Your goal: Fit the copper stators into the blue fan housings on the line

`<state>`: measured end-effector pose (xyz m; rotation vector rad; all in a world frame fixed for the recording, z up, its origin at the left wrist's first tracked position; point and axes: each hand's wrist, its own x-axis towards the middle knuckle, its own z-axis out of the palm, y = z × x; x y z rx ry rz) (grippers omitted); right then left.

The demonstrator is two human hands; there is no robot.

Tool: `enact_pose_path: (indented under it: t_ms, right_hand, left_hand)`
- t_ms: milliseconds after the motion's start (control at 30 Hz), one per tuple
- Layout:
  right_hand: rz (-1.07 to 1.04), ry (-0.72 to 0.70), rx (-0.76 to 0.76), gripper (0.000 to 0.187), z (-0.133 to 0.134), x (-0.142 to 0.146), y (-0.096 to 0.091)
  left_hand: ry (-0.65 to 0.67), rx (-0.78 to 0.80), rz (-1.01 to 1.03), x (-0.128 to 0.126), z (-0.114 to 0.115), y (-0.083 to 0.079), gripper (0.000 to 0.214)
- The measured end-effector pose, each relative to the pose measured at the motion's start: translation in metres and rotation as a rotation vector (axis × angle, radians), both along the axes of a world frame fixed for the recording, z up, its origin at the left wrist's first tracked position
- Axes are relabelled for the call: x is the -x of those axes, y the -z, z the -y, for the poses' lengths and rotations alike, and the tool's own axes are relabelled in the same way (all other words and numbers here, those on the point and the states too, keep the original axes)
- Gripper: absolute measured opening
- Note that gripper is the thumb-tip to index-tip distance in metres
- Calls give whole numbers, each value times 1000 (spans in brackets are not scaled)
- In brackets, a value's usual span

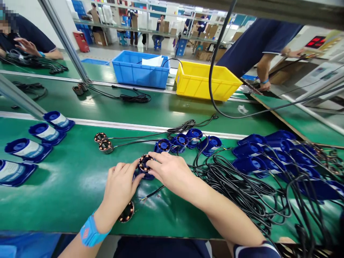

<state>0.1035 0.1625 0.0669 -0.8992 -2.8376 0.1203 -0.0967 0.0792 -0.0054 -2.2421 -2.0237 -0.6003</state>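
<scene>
Both hands meet at the near middle of the green table (pixel 67 193). The left hand (pixel 118 186) cups a blue housing (pixel 147 176) from the side, and the right hand (pixel 172 172) pinches the coil (pixel 144 162) sitting on top of it. The coil seems about to be seated, which calls for square, even pressure with its lead (pixel 153 194) kept clear. A spare coil (pixel 127 212) lies by the left wrist.

A small round blue housing (pixel 147 175) is stood upright on the green bench (pixel 67 190), about midway along it and nearer the near edge than the far rail. A copper-wound stator (pixel 144 163) is seated in its open top, coils facing up. The housing is pinched between the left hand (pixel 119 186) and right hand (pixel 169 172). A thin black lead (pixel 153 193) is trailed toward the near edge.
</scene>
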Motion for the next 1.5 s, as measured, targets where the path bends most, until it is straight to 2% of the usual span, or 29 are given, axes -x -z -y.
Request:
enact_pose_path:
  t_ms: [100,167,267,333,433,567,633,733,867,967,1067,1167,1233,1333,1400,1500]
  right_hand:
    - [26,47,133,25,-2,-3,-5]
    - [32,49,162,30,-2,-3,1]
    - [-9,34,117,76,-1,1,21]
    - [-38,70,106,90,1,5,35]
    - [-107,97,92,77,3,6,44]
    - [-396,105,-81,69,5,1,39]
    - [-349,111,-86,69,3,2,40]
    - [-170,100,-7,69,-1,6,50]
    - [-212,105,-3,72,-7,10,59]
    - [-208,100,-59,69,-3,12,57]
    - [-335,-62,-139,68,21,18,59]
    - [-322,-292,28,94,57,31,77]
    - [-158,-299,215,95,74,41,90]
    - [-55,-224,366,71,80,44,94]
    - [-199,-205,342,68,76,35,80]
    - [-455,-165,226,65,66,13,45]
  left_hand:
    - [-6,46,40,-1,-2,-3,40]
    - [-4,58,64,-3,-3,-4,40]
    - [-8,68,74,-5,-4,-3,40]
    - [-9,65,86,-2,-3,-2,42]
    - [2,57,128,10,3,0,46]
    - [49,113,137,35,13,-1,49]
    - [70,164,147,48,18,-3,54]
    - [31,206,168,67,24,-4,57]
    - [-126,163,158,96,39,-2,61]
    - [-160,132,156,118,55,-1,66]
    - [-159,146,164,135,72,-1,64]
    - [-202,138,195,146,87,0,66]
    - [-240,108,209,147,94,1,68]
    - [-253,86,241,137,101,4,66]
    - [-213,115,294,120,101,5,63]
    - [-99,183,405,82,97,7,60]
